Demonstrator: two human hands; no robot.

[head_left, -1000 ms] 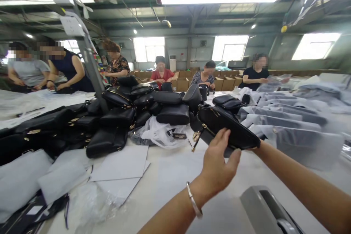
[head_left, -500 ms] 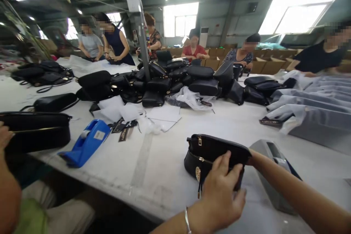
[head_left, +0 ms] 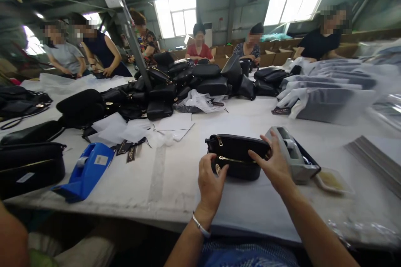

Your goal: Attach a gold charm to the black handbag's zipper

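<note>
A small black handbag [head_left: 239,170] with a gold zipper and a round gold emblem rests on the white table in front of me. My left hand [head_left: 210,181], with a silver bracelet at the wrist, grips its left end near the emblem, thumb and fingers curled. The right end is held by my right hand [head_left: 277,162], thumb on the front and fingers over the top corner. Just beyond that hand stands a grey tape dispenser [head_left: 302,171].
A blue tape dispenser [head_left: 90,169], paper sheets [head_left: 117,127] and hang tags [head_left: 130,154] lie to the left. Black handbags [head_left: 161,96] are heaped behind. Plastic-wrapped bags [head_left: 326,104] line the right, near grey boards [head_left: 376,164]. Several people work across the table.
My left hand has moved from the bag's front to its left end, and my right hand has come from behind to its right end. The view has swung right.
</note>
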